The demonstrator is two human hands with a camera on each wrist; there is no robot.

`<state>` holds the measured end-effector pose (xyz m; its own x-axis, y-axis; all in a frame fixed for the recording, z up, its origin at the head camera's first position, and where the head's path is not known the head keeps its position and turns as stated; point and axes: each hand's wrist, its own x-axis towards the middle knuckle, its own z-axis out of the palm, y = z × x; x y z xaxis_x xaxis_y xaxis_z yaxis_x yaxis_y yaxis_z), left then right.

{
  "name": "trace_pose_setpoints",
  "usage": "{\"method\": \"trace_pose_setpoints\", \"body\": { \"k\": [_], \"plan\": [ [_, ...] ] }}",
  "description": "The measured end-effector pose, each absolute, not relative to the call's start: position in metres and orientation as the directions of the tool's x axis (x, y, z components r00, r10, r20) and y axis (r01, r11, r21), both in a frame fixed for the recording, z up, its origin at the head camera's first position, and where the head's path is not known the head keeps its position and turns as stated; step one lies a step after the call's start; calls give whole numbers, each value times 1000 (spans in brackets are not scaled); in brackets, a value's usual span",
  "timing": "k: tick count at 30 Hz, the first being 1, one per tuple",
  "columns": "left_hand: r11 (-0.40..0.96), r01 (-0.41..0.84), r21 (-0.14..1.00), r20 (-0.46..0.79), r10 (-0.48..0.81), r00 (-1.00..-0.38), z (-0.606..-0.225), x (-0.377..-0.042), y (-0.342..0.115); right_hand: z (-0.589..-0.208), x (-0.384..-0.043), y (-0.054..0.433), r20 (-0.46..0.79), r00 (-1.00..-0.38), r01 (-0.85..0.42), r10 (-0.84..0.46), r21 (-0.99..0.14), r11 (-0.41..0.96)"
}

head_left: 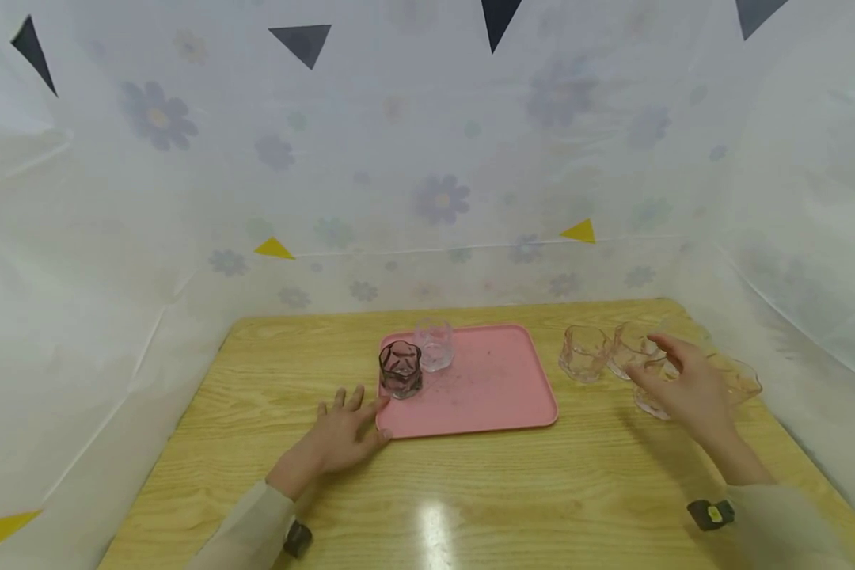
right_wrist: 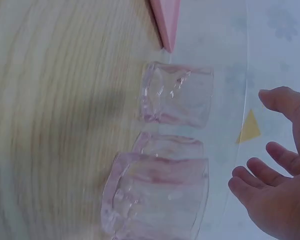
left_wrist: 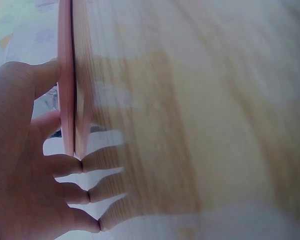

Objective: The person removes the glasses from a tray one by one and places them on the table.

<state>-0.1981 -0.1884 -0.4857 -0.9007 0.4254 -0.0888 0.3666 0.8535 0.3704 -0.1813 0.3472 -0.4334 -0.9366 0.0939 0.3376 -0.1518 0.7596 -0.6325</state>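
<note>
My left hand (head_left: pixel 345 435) lies at the near left corner of a pink tray (head_left: pixel 499 388), its fingers spread. In the left wrist view the thumb touches the tray's edge and the other fingertips rest on the table. A dark smoky glass (head_left: pixel 401 370) and a clear glass (head_left: pixel 436 346) stand upright at the tray's left side. My right hand (head_left: pixel 694 392) hovers above several pinkish clear glasses right of the tray, with thumb and fingers apart. Among them are a glass (head_left: pixel 584 354) nearest the tray and a larger-looking glass (right_wrist: pixel 157 195), both apart from the hand.
A wider pinkish glass vessel (head_left: pixel 741 380) sits near the right table edge, partly behind my right hand. The wood-grain table (head_left: pixel 470 499) carries everything. White patterned sheeting (head_left: pixel 427 158) closes off the back and both sides.
</note>
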Motion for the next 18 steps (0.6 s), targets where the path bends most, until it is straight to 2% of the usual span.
{"method": "trace_pose_setpoints", "body": {
  "k": [12,18],
  "plan": [
    [851,365,378,-89,425,-901,-486,-198,-189,-427,-207,282,290,-955,-255,-56,-714,652],
    [846,367,387,-90,430,-898,-485,-198,-189,-433,-225,250,294,-946,-310,-134,-707,636]
  ]
}}
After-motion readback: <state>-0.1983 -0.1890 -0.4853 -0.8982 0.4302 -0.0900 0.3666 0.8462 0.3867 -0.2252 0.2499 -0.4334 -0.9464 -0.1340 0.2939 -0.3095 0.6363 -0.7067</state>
